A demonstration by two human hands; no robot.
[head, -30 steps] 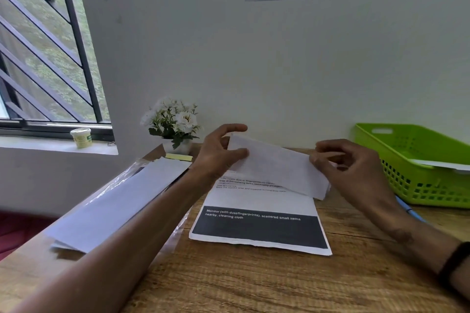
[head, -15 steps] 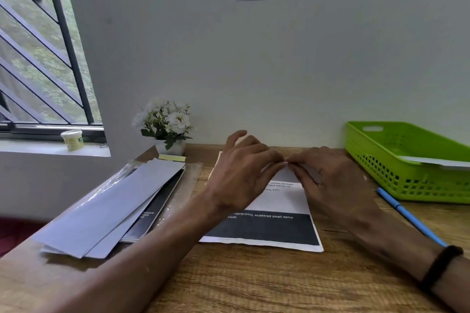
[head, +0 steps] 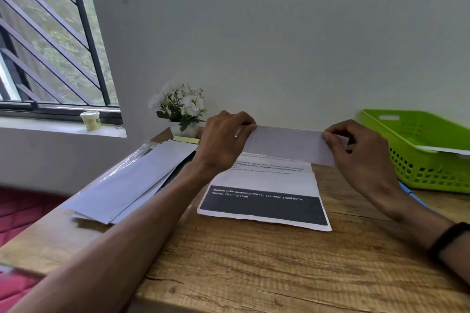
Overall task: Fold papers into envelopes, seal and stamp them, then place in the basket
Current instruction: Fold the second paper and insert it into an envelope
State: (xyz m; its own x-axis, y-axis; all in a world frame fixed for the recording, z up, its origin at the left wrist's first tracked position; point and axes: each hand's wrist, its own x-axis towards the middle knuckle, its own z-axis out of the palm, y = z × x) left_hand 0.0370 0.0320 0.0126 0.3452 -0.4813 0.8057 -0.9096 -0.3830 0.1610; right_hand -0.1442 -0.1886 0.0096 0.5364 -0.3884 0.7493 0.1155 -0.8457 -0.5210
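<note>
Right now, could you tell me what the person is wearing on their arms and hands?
Both forearms are bare, with no sleeves in view. The left hand has a thin ring on one finger. The right hand is bare, with a black band round that wrist.

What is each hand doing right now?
Left hand: grips the left end of the folded paper.
Right hand: pinches its right end.

Printed sheet [head: 264, 193] lies dead centre on the table [head: 254, 262]. Folded paper [head: 287, 143] sits at its twelve o'clock, left hand [head: 223, 137] on one end, right hand [head: 356, 150] on the other. Envelope stack [head: 132, 180] at nine o'clock. Flower pot [head: 181, 109] at eleven, against the wall. Basket [head: 422, 145] at two o'clock, pen [head: 414, 198] just before it.
</note>
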